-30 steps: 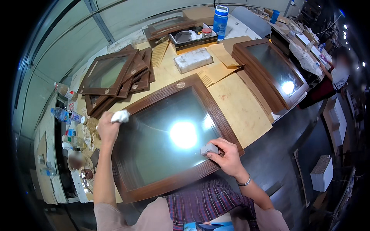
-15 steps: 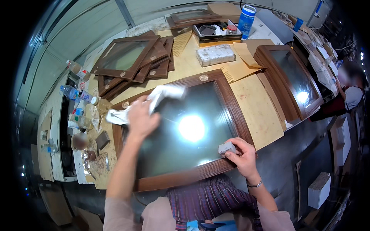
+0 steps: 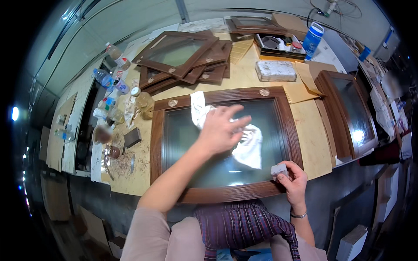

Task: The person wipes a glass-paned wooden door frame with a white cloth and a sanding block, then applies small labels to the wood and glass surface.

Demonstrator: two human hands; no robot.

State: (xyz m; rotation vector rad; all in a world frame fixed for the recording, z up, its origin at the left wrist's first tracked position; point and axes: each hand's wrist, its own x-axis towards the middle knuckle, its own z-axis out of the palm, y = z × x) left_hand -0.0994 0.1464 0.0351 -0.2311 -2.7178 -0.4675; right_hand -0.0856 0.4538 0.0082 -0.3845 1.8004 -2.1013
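A wooden-framed glass panel lies flat in front of me, with round pale stickers on its far corners. My left hand is over the middle of the glass, pressing a white cloth with fingers partly spread; the cloth shows on both sides of it. At the panel's near right corner, my right hand pinches a small grey block between thumb and fingers. What the block is made of I cannot tell.
Several framed panels are stacked at the far left. Plastic bottles and a dark block stand left of the panel. Beyond lie a wrapped white block, an open box and a blue bottle. More panels lean right.
My left hand has swept the cloth from the panel's far left part to the middle of the glass. My right hand still holds the grey block near the corner. The view has shifted.
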